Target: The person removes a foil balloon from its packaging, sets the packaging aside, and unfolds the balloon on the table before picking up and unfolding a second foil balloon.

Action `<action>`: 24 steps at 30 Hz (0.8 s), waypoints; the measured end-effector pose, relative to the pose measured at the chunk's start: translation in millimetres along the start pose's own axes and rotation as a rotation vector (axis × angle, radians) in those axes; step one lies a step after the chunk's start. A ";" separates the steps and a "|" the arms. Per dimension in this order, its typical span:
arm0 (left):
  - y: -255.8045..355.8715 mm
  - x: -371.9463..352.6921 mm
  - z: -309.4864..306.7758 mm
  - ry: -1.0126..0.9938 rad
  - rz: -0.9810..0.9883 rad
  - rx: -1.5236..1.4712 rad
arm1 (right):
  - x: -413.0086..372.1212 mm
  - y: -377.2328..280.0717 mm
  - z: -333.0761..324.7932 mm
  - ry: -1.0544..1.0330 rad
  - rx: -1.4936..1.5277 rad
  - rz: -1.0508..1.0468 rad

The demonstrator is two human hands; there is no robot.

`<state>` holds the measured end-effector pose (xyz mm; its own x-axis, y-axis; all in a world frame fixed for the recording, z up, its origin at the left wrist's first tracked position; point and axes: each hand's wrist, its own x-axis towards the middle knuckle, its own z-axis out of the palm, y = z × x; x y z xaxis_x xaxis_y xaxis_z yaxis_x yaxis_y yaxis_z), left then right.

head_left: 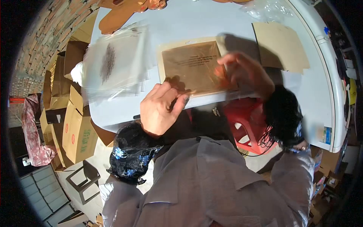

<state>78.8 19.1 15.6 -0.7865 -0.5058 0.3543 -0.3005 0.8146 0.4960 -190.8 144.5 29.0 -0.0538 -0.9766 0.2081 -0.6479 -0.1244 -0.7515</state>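
Observation:
A brown cardboard sheet inside a clear printed plastic bag lies on the white table, near its front edge. My left hand rests at the bag's lower left corner, fingers curled, with the thumb close to the bag's front edge. Whether it pinches the bag is hidden. My right hand is over the bag's right side, smeared by motion, so its fingers are unclear. On the left lies a stack of clear plastic bags with dark print. Flat brown cardboard sheets lie at the right.
Brown items and crumpled clear plastic lie along the table's far side. Open cardboard boxes stand left of the table. A red stool is under the front edge, and a dark stool frame stands on the floor.

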 end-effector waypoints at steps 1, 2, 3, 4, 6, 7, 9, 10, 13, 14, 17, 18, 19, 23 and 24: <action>0.2 0.3 -0.1 0.002 -0.004 0.003 | -10.0 -2.1 4.8 0.015 -0.163 -0.084; 0.5 0.1 -0.2 0.004 -0.009 0.001 | -18.2 -4.7 10.2 0.020 -0.217 -0.100; 0.4 1.0 -0.3 0.006 -0.011 0.000 | -24.6 -6.5 14.8 0.027 -0.272 -0.117; 0.2 1.8 -0.3 0.009 -0.012 -0.001 | -27.2 -6.8 17.0 0.035 -0.328 -0.134; 0.0 2.4 -0.3 0.000 -0.023 0.015 | -28.1 -5.8 20.8 0.054 -0.286 -0.059; -0.3 2.4 -0.5 -0.006 -0.028 0.024 | -28.4 -5.2 22.9 0.064 -0.263 -0.022; 0.1 3.9 -0.8 -0.004 -0.028 0.024 | -28.3 -1.9 24.0 0.062 -0.284 -0.049; 0.3 3.9 -1.0 -0.004 -0.030 0.021 | -28.7 -0.2 24.4 0.057 -0.294 -0.060; -3.1 3.2 1.3 0.008 -0.021 0.016 | -33.1 7.6 22.5 0.073 -0.181 0.044; -2.7 3.6 1.4 0.005 -0.026 0.016 | -34.1 8.6 21.4 0.079 -0.176 0.034; -2.0 5.0 0.2 -0.009 -0.044 0.019 | -36.7 11.8 19.5 0.094 -0.148 0.034; -1.5 5.2 -0.6 -0.014 -0.051 0.019 | -37.7 12.6 19.5 0.098 -0.133 0.052; -1.1 5.6 -0.5 -0.018 -0.058 0.020 | -38.3 13.4 19.1 0.103 -0.119 0.068; -3.5 6.3 -0.8 -0.008 -0.053 0.038 | -35.1 15.2 17.9 0.104 -0.096 0.104; -3.8 7.0 -1.2 -0.010 -0.052 0.045 | -34.9 16.1 18.4 0.109 -0.097 0.109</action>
<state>75.1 12.1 17.2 -0.7743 -0.5450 0.3215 -0.3648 0.7996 0.4770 -185.3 173.4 -1.8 -0.2065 -0.9580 0.1991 -0.7036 0.0040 -0.7106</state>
